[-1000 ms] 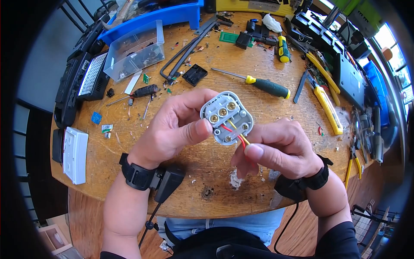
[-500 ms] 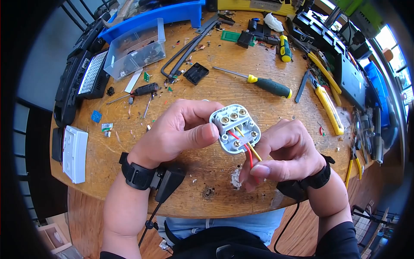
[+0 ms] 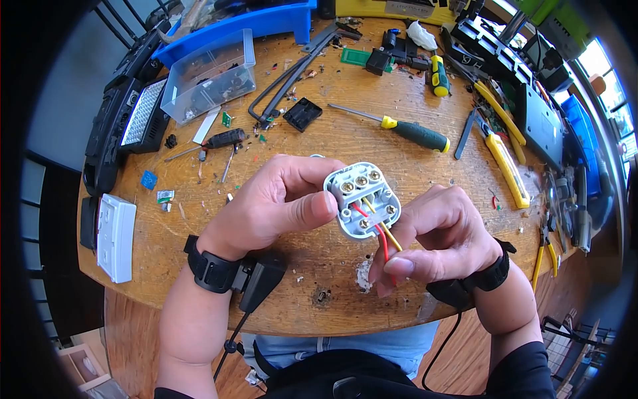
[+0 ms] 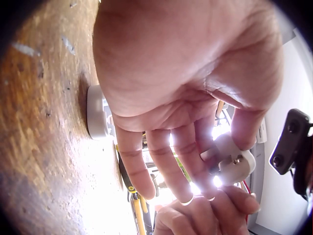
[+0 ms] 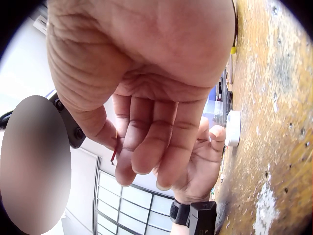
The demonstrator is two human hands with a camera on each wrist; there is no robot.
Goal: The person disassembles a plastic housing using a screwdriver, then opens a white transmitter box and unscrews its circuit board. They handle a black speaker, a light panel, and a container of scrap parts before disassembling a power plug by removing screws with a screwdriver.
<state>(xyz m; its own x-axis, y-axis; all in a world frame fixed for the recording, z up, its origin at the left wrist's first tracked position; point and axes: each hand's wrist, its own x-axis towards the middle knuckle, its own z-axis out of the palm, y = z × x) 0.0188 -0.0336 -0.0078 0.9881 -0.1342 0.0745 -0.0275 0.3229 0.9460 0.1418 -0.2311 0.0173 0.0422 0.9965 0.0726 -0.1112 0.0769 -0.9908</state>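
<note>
Between thumb and fingers, my left hand [image 3: 266,199] holds a pale grey electrical fitting [image 3: 371,193] by its left edge. Its inner face is turned up, showing three brass screws in a row and smaller screws below. A red wire [image 3: 385,249] and a yellow wire [image 3: 392,238] run out of its lower end, side by side. My right hand [image 3: 442,233] pinches them with thumb and fingertips a little below the fitting. In the right wrist view a bare end of the red wire [image 5: 114,155] sticks out past the thumb. A white rounded piece [image 4: 97,112] rests on the table behind the hands.
Beyond the hands lies a green-and-yellow screwdriver [image 3: 415,135], near a square black cover [image 3: 302,114]. Yellow-handled cutters [image 3: 505,169] are at the right, a white box [image 3: 116,238] at the left. A clear plastic bin [image 3: 209,76] stands at the back left.
The fitting has shifted right and slightly toward the body. My right hand has moved lower with the wires, and more of their length shows between the fitting and my fingers.
</note>
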